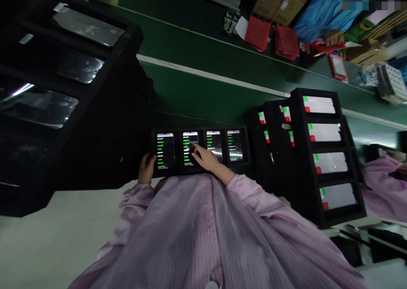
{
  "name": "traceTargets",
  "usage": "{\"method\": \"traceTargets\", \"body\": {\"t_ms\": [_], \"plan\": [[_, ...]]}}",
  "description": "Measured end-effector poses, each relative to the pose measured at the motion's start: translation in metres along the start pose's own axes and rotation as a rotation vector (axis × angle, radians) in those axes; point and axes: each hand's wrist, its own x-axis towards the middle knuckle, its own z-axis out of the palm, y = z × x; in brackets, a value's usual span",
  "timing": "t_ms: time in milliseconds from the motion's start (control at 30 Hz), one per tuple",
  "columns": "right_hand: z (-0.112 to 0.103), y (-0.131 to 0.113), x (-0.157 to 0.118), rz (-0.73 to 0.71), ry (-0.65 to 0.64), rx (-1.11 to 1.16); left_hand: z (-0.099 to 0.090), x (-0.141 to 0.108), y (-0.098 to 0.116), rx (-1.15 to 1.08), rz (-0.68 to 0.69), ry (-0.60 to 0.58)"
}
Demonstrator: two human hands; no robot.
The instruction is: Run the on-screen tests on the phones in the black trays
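Okay so the right grip (pixel 206 158) had thumb and index finger apart with nothing pinched between them, index tip right at the screen of the second phone from the left (pixel 187 150); can't tell if it actually touched. That phone sat in a black tray (pixel 178 149) just under the right grip, one of four showing green and white text. The left grip (pixel 146 168) was up against the tray's left end, couldn't tell whether it was clamped on. Right of both grips was another tray (pixel 330 148) of white-screened phones (pixel 332 162), and the green tabletop (pixel 190 90) stretched out beyond them.
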Motion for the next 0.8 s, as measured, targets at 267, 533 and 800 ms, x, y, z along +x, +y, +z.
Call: {"method": "traceTargets", "body": {"t_ms": [267, 533, 800], "plan": [[-0.006, 0.004, -0.007, -0.016, 0.035, 0.086, 0.008, 0.015, 0.006, -0.013, -0.033, 0.016], [-0.014, 0.029, -0.042, 0.039, 0.149, 0.138, 0.023, 0.042, 0.02, -0.028, -0.026, 0.074], [-0.022, 0.052, -0.042, 0.095, 0.289, 0.18, 0.013, 0.029, 0.021, -0.121, -0.01, 0.082]]}}
